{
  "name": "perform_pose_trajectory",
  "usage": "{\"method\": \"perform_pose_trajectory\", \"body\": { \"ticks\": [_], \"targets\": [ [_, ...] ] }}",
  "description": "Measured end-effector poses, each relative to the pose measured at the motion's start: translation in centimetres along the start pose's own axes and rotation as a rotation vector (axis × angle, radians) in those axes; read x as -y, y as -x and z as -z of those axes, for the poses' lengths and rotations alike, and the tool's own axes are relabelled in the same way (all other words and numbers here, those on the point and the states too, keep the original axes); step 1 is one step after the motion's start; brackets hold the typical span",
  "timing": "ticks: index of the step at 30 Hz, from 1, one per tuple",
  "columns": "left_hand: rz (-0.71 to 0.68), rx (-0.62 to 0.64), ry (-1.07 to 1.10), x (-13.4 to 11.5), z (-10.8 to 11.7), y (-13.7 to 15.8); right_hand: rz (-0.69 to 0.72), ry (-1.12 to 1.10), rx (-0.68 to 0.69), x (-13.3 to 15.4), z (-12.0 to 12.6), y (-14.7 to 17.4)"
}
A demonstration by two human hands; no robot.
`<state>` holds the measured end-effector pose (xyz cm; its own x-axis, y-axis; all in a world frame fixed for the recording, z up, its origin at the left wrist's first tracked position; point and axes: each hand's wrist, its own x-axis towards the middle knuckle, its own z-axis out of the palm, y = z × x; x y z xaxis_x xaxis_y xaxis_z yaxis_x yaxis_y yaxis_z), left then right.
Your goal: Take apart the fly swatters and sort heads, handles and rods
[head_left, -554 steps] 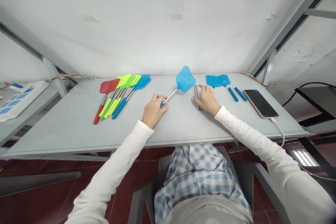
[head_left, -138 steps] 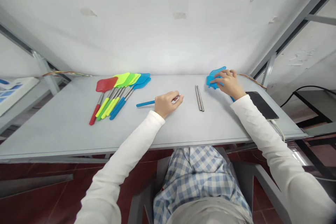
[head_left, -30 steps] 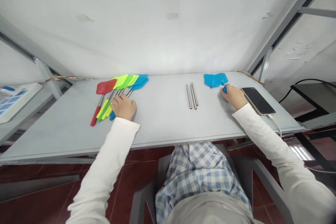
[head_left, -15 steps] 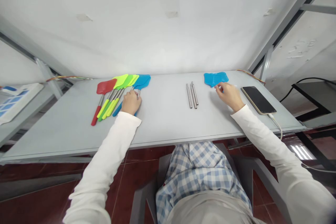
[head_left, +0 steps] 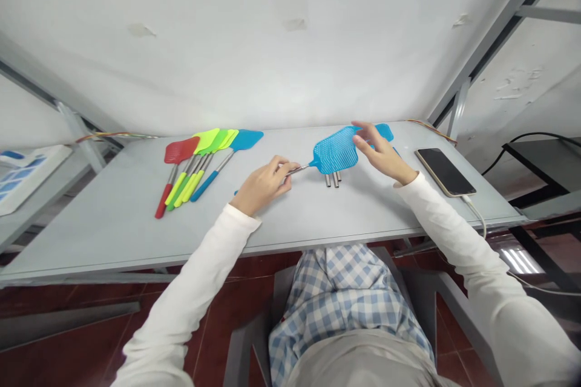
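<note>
A blue fly swatter (head_left: 336,151) is held over the middle of the table. My left hand (head_left: 267,184) is closed around its metal rod, and most of its handle is hidden behind the hand. At the far edge of the mesh head is my right hand (head_left: 381,154), fingers apart; whether they touch the mesh I cannot tell. Beyond this hand lies another blue swatter head (head_left: 385,131), partly covered. Several metal tubes (head_left: 336,181) lie beneath the held swatter, their upper ends hidden by it.
On the left are a red fly swatter (head_left: 180,150), several green and yellow swatters (head_left: 206,139) and a blue swatter (head_left: 245,140), fanned out. A phone (head_left: 445,172) with a white cable lies at the right. The wall borders the table's back edge.
My left hand has carried a blue fly swatter from the left group to the table's middle. My right hand has shifted slightly left and its fingers have spread towards the swatter's head.
</note>
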<state>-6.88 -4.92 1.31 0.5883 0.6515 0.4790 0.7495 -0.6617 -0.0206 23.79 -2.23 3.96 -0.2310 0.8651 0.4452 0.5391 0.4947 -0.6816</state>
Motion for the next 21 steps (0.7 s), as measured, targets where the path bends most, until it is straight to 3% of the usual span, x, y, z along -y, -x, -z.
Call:
{"method": "perform_pose_trajectory", "body": {
  "ticks": [2, 5, 8, 10, 13, 16, 21],
  "targets": [
    [-0.038, -0.044, -0.051, -0.9, -0.7, -0.9, -0.023, -0.107, 0.027, 0.8, -0.1, -0.4],
    [0.015, -0.081, -0.041, -2.2, -2.4, -2.1, -0.122, -0.256, -0.025, 1.5, -0.5, -0.6],
    [0.106, -0.013, -0.059, -3.6, -3.8, -2.9, -0.285, -0.351, -0.069, 1.8, -0.8, -0.6],
    [0.131, 0.079, -0.107, -4.2, -4.2, -3.2, -0.302, -0.337, -0.022, 2.1, -0.4, -0.5],
    [0.093, 0.186, -0.153, -4.4, -4.1, -3.3, -0.163, -0.218, 0.091, 2.6, 0.8, 0.1],
    [0.01, 0.242, -0.162, -3.6, -3.9, -3.4, 0.045, -0.065, 0.106, 3.4, 1.9, 1.3],
    [-0.028, 0.318, -0.197, -1.7, -3.7, -4.0, 0.456, 0.4, 0.134, 3.8, 1.8, 3.8]
  ]
}}
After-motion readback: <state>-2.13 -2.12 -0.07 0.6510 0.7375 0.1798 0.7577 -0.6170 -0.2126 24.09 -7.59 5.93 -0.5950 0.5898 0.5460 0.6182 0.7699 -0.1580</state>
